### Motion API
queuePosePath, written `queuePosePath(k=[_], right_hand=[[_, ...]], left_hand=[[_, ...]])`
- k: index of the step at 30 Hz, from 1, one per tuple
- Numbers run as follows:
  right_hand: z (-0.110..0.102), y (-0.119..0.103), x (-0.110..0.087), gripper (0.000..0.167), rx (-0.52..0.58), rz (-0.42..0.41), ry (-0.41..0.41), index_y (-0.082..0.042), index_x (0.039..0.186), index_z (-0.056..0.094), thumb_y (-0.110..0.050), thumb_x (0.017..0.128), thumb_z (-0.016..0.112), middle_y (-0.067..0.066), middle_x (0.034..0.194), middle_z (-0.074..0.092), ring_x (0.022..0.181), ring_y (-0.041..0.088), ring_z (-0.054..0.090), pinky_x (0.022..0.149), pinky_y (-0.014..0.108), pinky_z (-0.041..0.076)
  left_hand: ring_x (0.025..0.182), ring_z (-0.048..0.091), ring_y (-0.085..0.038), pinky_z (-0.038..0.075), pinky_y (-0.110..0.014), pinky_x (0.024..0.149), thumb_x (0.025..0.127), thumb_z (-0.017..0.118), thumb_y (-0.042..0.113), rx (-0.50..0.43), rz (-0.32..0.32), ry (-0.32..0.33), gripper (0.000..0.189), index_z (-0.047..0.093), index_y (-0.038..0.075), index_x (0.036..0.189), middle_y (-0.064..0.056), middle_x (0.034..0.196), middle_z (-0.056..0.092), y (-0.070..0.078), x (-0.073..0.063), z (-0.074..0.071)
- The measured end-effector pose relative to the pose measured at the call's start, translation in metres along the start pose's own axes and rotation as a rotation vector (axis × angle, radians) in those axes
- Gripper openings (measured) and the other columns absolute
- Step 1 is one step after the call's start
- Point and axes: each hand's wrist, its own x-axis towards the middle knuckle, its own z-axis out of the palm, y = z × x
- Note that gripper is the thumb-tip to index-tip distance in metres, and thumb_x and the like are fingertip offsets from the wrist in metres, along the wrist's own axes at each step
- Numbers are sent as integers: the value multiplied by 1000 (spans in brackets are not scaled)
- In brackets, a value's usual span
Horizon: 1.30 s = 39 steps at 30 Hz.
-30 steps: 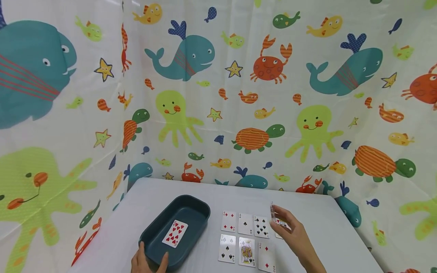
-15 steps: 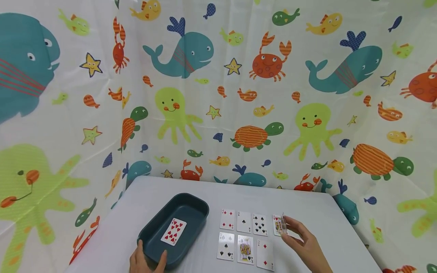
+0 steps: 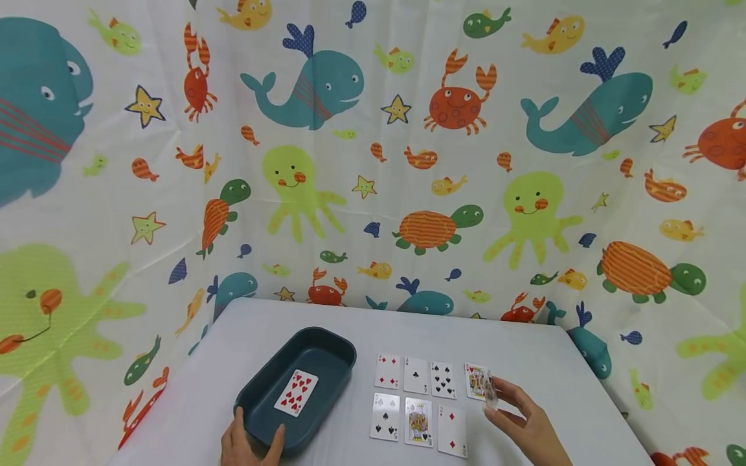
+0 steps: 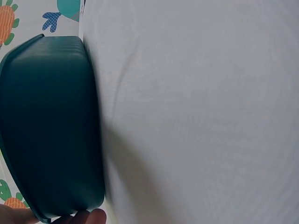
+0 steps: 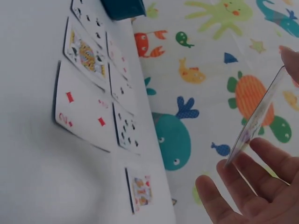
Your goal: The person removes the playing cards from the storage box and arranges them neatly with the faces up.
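Note:
My right hand [image 3: 527, 417] holds a playing card [image 5: 256, 119] by its edges, upright and nearly edge-on, between thumb and fingertips. In the head view it is above the table, just right of a red-heart face card [image 3: 474, 380]. Several more cards lie face up to the left in two rows, among them a king of spades [image 3: 418, 422], a two of diamonds [image 3: 452, 430] and a single-club card [image 3: 416, 375]. My left hand [image 3: 250, 443] grips the near end of a dark teal tub [image 3: 345, 382], thumb at its rim. A red-heart card [image 3: 296, 393] lies inside it.
The white table [image 3: 542, 362] carries the tub on the left and the rows of cards towards the right. Behind and at both sides hangs a curtain [image 3: 350, 272] printed with whales, turtles and crabs, close to the table's far edge.
My right hand has moved right with its card, uncovering the red-heart face card that it partly hid. The left hand keeps its grip on the tub.

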Motion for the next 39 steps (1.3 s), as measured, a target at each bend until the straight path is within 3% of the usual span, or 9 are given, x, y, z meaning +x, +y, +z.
queuePosePath(k=[4, 8, 14, 25, 33, 39], right_hand=[[-2, 12, 3, 79, -64, 43, -5, -1, 148, 48, -43, 88, 79, 22, 149, 52, 130, 41, 53, 97, 45, 56], [-4, 23, 3, 79, -106, 68, -21, 1, 147, 49, -43, 88, 79, 25, 146, 53, 129, 44, 53, 96, 51, 55], [-6, 36, 4, 79, -164, 71, -53, 3, 145, 49, -39, 86, 82, 24, 143, 55, 128, 45, 53, 94, 53, 55], [-2, 58, 9, 93, -363, 62, -114, -5, 143, 54, -52, 71, 90, 22, 141, 55, 117, 40, 58, 94, 59, 53], [1, 68, 11, 93, -457, 6, -174, -12, 139, 59, -53, 63, 93, 15, 141, 57, 128, 43, 52, 101, 69, 43], [2, 66, 16, 90, -506, -63, -215, -15, 136, 61, -50, 61, 95, 10, 138, 59, 124, 33, 55, 103, 66, 43]], left_hand=[[120, 45, -57, 40, -70, 102, 78, 83, 38, -12, -8, -35, 103, 31, -15, 149, -40, 136, 38, 30, -13, -27], [121, 44, -57, 39, -71, 103, 79, 84, 33, -9, -24, -71, 101, 31, -16, 149, -41, 136, 36, 42, -16, -38], [123, 42, -57, 37, -71, 105, 80, 82, 34, -14, -40, -113, 102, 27, -14, 151, -40, 139, 33, 43, -14, -40], [121, 43, -56, 39, -70, 104, 81, 81, 34, -12, -31, -137, 102, 26, -13, 152, -40, 138, 33, 47, -15, -40], [122, 42, -57, 38, -70, 103, 82, 80, 36, -10, -27, -150, 103, 24, -14, 152, -41, 139, 31, 45, -14, -42], [123, 41, -57, 38, -70, 104, 83, 80, 35, -13, -36, -139, 102, 24, -14, 152, -41, 140, 31, 43, -14, -44]])
